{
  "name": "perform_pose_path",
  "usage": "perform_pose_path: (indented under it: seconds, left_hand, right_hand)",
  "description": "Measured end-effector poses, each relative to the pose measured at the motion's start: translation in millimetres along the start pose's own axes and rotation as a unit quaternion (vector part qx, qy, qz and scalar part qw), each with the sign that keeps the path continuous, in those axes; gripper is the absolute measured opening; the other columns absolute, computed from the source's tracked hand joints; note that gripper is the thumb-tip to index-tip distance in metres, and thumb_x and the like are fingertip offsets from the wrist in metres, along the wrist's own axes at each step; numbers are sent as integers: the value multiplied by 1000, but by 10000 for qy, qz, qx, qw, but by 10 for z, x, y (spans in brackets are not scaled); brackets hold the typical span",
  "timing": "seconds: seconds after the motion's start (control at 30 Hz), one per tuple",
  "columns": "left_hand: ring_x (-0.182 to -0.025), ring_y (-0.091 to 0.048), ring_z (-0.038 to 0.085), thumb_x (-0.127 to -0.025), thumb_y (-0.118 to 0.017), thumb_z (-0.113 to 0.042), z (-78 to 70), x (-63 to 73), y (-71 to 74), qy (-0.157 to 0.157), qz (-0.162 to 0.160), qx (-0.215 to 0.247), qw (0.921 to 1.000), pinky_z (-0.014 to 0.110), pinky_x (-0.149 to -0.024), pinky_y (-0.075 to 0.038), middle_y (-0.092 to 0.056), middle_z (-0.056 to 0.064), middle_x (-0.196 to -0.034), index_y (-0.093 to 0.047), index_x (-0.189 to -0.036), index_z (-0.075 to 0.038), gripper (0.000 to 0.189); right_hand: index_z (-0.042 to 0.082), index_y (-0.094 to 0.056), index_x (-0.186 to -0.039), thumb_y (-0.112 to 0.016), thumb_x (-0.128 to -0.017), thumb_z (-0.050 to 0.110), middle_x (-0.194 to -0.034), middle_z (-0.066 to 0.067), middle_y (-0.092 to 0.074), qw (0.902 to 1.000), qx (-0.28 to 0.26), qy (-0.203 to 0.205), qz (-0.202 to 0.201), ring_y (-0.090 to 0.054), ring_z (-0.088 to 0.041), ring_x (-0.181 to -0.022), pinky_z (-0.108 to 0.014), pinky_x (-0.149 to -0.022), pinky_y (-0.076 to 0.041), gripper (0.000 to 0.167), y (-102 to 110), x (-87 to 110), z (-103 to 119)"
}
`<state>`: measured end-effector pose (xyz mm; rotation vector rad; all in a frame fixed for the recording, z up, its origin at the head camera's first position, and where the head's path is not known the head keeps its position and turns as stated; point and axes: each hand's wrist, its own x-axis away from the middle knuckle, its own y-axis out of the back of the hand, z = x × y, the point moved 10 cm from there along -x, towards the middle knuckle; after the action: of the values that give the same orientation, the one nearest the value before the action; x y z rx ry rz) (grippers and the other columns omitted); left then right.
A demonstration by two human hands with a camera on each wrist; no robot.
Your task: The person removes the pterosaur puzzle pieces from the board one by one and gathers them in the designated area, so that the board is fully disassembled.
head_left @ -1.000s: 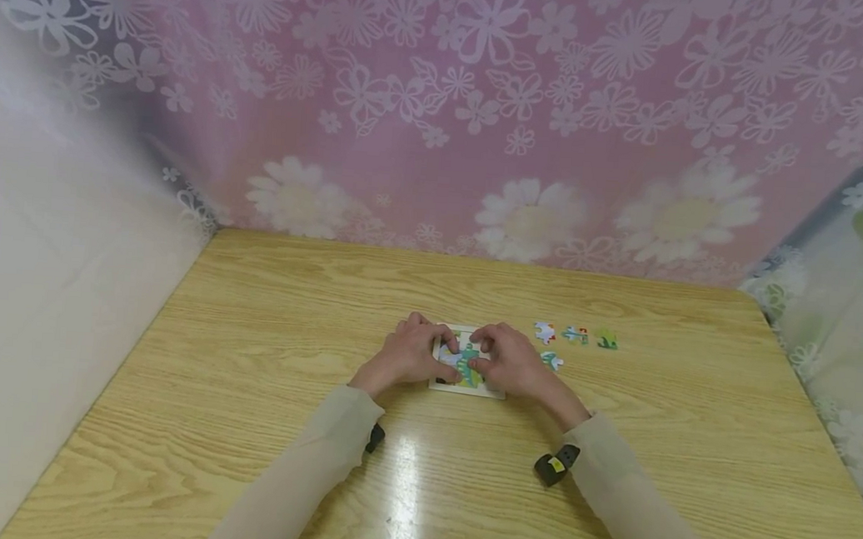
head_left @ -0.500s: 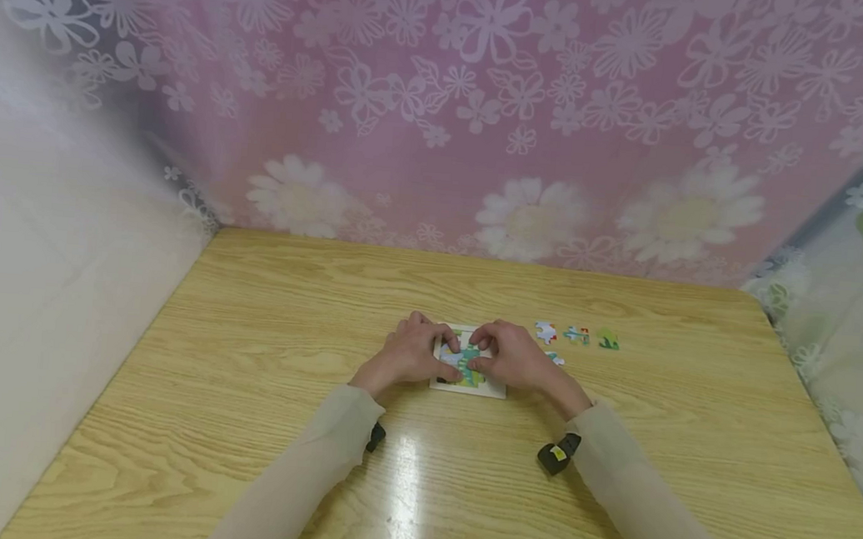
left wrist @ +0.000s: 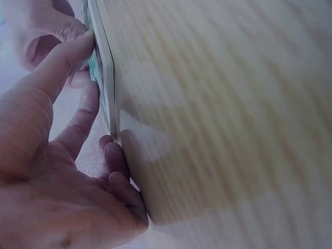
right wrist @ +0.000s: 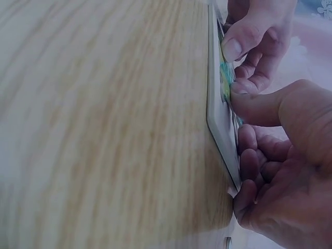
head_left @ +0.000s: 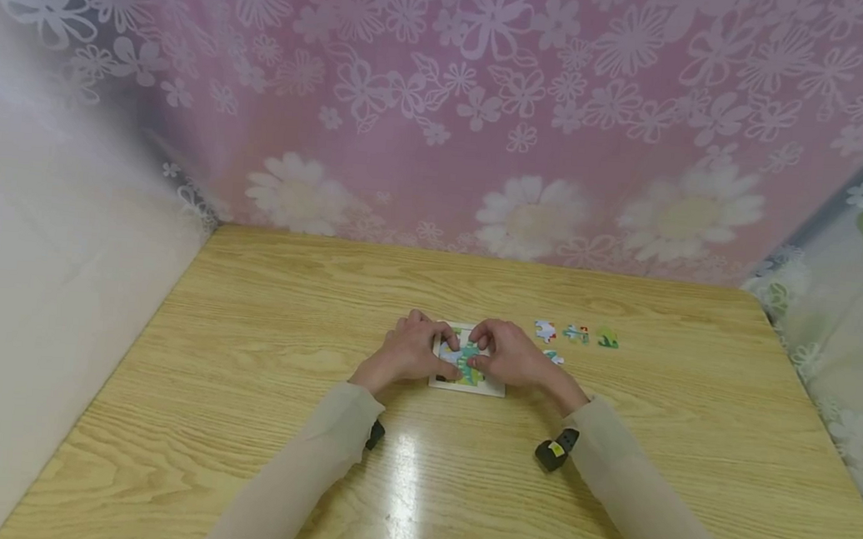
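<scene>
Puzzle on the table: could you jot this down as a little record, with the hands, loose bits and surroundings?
Puzzle board: flat on the table, partly filled, some pale base showing
Left hand: thumb and a fingertip touch the puzzle's face
Right hand: thumb on the puzzle's face; whether it pinches a piece is unclear
Loose pieces: three in a row right of the board, plus a fourth piece partly hidden by the right hand
Backdrop: pink, white flowers
</scene>
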<state>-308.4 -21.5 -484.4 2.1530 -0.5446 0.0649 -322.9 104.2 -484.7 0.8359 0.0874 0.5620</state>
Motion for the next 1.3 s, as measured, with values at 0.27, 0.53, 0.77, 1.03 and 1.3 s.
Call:
perform_pose_path:
  seconds: [0.27, 0.53, 0.77, 1.03, 1.3]
  left_hand:
    - [-109, -42, 29, -82, -84, -44, -8, 7, 6, 35, 8, -11, 10000, 43, -87, -35, -48, 9, -126, -70, -103, -29, 29]
    - [-110, -42, 30, -82, -84, -44, -6, 8, 7, 132, 23, 10, 9999, 46, -89, -36, -48, 9, -129, -70, -102, -30, 28]
    - [-108, -43, 30, -82, -85, -42, -7, 5, 18, 157, -30, 75, 9998, 44, -87, -35, -49, 9, -128, -71, -100, -30, 26]
    - [-106, -42, 29, -82, -85, -41, -9, 10, 26, 283, -72, 132, 9995, 44, -87, -34, -49, 9, -125, -71, -99, -30, 25]
    - [-108, -44, 29, -82, -85, -43, -14, 10, 27, 283, -111, 78, 9995, 43, -89, -36, -50, 10, -126, -72, -99, -29, 25]
  right_hand:
    - [4, -63, -113, -76, -91, 12, -96, -7, -60, 9999, -103, -18, -44, -52, -18, -83, -33, -76, -45, 27, 0, 14, 5]
    - [3, -63, -114, -76, -92, 12, -97, -7, -60, 9998, -152, -89, -16, -51, -18, -83, -33, -77, -45, 27, -6, 28, 6]
    - [3, -62, -114, -75, -92, 12, -96, -7, -60, 9998, -177, -9, -6, -51, -18, -82, -33, -77, -44, 27, -8, 22, 15]
    - [3, -62, -113, -75, -92, 11, -96, -8, -59, 9996, -259, 57, -40, -50, -18, -82, -32, -76, -44, 27, -1, 34, 21]
    - [4, -61, -117, -74, -93, 12, -98, -8, -62, 9997, -239, -83, -66, -53, -18, -85, -33, -77, -45, 28, 1, 46, 25]
